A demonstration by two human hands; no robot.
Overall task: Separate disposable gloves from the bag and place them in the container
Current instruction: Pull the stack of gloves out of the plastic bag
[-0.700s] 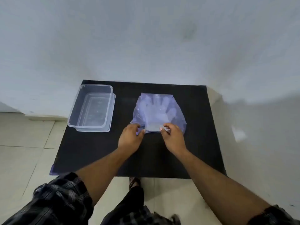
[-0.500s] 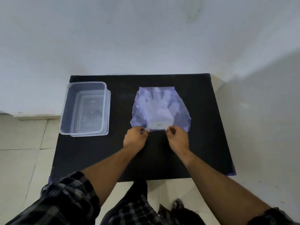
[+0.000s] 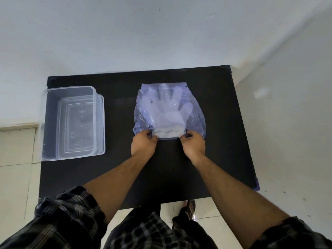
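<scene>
A bluish see-through bag [image 3: 195, 112] lies flat on the black table [image 3: 176, 169], its mouth facing me. Inside it rests a stack of clear disposable gloves [image 3: 167, 112], fingers pointing away from me. My left hand [image 3: 142, 145] pinches the left corner of the bag's near edge. My right hand [image 3: 193, 145] pinches the right corner of that edge. A clear rectangular plastic container [image 3: 71, 121] stands empty at the table's left side, well apart from both hands.
The table stands in a corner, with a white wall behind it and another to the right. Its near edge is just in front of my legs and sandalled foot [image 3: 187, 209]. Pale floor tiles show to the left.
The view has tilted and shifted, so table and bag sit lower and more centred. Both hands stay on the bag's near edge, spread slightly further apart.
</scene>
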